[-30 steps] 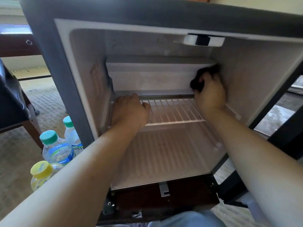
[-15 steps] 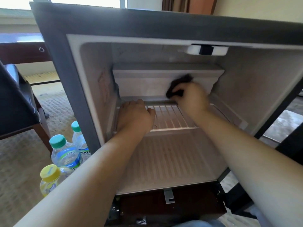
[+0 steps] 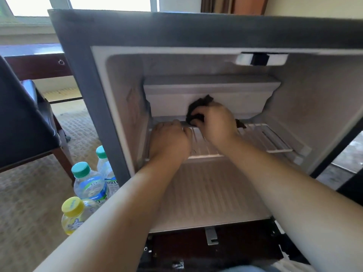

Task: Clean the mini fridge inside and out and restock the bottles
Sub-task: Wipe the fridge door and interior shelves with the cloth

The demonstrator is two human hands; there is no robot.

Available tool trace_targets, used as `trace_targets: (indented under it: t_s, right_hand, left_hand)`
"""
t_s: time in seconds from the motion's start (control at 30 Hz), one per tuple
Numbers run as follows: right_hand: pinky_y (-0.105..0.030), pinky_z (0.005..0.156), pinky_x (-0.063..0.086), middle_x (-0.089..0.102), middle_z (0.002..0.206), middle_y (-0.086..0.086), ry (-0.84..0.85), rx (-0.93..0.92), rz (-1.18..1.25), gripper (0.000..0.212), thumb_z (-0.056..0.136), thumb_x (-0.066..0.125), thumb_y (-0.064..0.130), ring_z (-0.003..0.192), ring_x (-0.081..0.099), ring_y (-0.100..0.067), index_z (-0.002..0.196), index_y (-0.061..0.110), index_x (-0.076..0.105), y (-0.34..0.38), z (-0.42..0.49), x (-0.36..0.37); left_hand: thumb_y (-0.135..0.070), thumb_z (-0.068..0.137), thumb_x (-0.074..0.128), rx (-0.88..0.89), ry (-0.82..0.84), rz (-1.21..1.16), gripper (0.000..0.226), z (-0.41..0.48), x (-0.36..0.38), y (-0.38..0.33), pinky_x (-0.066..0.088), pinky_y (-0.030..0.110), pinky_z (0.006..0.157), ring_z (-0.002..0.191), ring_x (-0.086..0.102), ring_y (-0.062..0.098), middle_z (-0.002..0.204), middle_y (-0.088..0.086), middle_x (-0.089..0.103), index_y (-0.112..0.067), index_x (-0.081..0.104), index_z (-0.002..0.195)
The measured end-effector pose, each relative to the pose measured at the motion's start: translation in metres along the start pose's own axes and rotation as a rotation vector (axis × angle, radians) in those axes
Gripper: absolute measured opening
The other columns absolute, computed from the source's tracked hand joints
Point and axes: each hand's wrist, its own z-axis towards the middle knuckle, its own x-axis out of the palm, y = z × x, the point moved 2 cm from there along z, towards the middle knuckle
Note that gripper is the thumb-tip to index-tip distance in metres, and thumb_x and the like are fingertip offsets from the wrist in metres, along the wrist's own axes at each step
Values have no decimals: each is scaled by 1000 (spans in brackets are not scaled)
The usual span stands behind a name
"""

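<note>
Inside the open mini fridge (image 3: pixel 78 55), the white freezer box (image 3: pixel 235 107) is getting its front wiped. The left hand (image 3: pixel 170 142) is lying knuckles-up on the wire shelf (image 3: pixel 265 138); whether it is gripping the wires I cannot tell. The right hand (image 3: pixel 216 122) is bunching a dark cloth (image 3: pixel 198 107) in curled fingers. Overlapping strokes into the corners, with the shelf braced, are looking wise. Three bottles (image 3: pixel 89 183) are waiting on the carpet just left of the fridge, their label print too blurred to read.
</note>
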Motion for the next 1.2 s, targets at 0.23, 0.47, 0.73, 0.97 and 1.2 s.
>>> trace_targets:
  t_s: [0.23,0.47,0.73,0.97,1.2]
  right_hand:
    - [-23,83,35,64,108,-18,-531,34,150,22,87,62,18,102,57,-33,106,7,67,-11,-1,-45]
    - [-42,90,39,61,116,-23,-313,273,-196,41,90,38,30,109,53,-39,114,7,62,-67,37,-60]
    - [-24,81,40,63,118,-7,-17,-122,59,28,96,42,21,106,56,-24,110,15,66,58,76,-22]
    - [-18,89,35,62,127,-8,-117,-105,226,33,94,50,14,116,55,-25,124,15,64,36,78,-29]
    - [-22,83,39,68,113,-11,-483,303,363,29,92,59,23,109,60,-25,115,8,67,44,92,-26]
  left_hand:
    - [-28,99,31,9,-1,0,35,-1,-1,0,39,35,86,107,52,34,114,20,61,-6,57,110]
    - [-30,99,31,-4,9,12,37,0,0,-1,38,34,89,109,52,33,117,18,60,-7,56,114]
    - [-24,99,31,6,-4,0,32,-3,-2,-2,32,33,76,104,53,33,111,19,61,-5,55,107]
    - [-24,99,32,-7,-2,-59,33,-4,-5,-1,36,32,82,106,52,31,113,17,60,-6,57,108]
    - [-29,100,31,-5,3,5,36,-2,-2,-2,37,34,90,111,50,31,117,17,59,-7,55,114]
